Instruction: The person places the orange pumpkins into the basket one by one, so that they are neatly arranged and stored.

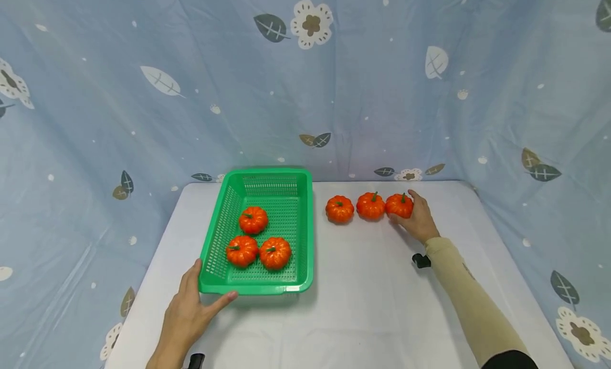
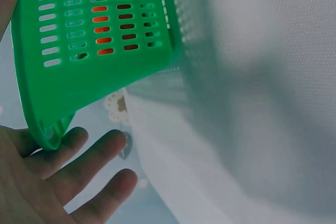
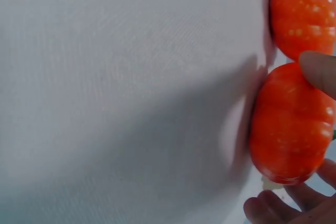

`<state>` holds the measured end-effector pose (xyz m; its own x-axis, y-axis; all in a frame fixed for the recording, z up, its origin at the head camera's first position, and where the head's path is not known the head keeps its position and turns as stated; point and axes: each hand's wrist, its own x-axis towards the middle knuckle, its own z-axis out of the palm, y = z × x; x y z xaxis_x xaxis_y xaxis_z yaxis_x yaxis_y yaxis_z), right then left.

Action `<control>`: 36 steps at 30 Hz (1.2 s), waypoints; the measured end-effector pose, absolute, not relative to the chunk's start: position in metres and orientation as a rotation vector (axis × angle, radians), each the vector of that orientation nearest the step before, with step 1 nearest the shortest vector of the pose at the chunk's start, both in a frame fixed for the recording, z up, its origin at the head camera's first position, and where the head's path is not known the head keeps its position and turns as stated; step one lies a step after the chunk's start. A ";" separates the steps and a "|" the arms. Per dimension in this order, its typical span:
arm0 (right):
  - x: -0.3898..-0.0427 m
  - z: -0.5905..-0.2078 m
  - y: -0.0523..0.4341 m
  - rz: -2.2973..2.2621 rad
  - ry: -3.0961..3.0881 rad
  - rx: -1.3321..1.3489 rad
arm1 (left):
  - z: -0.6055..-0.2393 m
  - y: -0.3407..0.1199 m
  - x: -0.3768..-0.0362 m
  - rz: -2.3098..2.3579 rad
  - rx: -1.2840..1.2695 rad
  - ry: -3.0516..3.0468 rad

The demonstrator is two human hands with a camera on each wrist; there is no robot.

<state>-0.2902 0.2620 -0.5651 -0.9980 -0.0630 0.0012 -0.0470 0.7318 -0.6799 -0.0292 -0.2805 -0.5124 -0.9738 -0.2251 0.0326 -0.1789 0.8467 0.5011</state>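
The right hand [image 1: 417, 220] curls its thumb and fingers around a small orange toy pumpkin [image 1: 399, 205], ribbed, glossy and topped with a short green stem; it sits toward the table's far edge, right of centre, at the right end of a row with a middle pumpkin [image 1: 370, 205] just beside it and a left pumpkin [image 1: 340, 209] a little apart. The left hand [image 1: 188, 313] lies with straight, spread fingers against the near left corner of a green perforated plastic basket [image 1: 302, 236], thumb along its side wall. Three more pumpkins [image 1: 253, 220] rest inside the basket. The table [image 1: 372, 305] is covered in plain white cloth. Behind and to both sides hangs a pale blue curtain [image 1: 191, 93] printed with leaves and flowers.
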 end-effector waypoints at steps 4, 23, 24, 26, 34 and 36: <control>-0.293 -0.570 0.264 -1.173 2.883 -0.118 | -0.513 -0.281 -0.030 -0.780 0.328 -2.934; -0.291 -0.567 0.259 -1.135 2.907 -0.092 | -0.510 -0.281 -0.029 -0.806 0.341 -2.942; -0.290 -0.566 0.260 -1.138 2.905 -0.090 | -0.510 -0.281 -0.029 -0.804 0.339 -2.937; -0.289 -0.564 0.260 -1.151 2.911 -0.092 | -0.511 -0.281 -0.029 -0.805 0.336 -2.934; -0.283 -0.560 0.264 -1.191 2.916 -0.069 | -0.513 -0.281 -0.029 -0.804 0.322 -2.913; -0.282 -0.559 0.266 -1.204 2.916 -0.054 | -0.513 -0.281 -0.029 -0.807 0.318 -2.913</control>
<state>-0.2818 0.2659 -0.5587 -0.9993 -0.0266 0.0254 -0.0368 0.7084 -0.7049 -0.0293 -0.2810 -0.5132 -0.9729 -0.2274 0.0428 -0.1730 0.8375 0.5183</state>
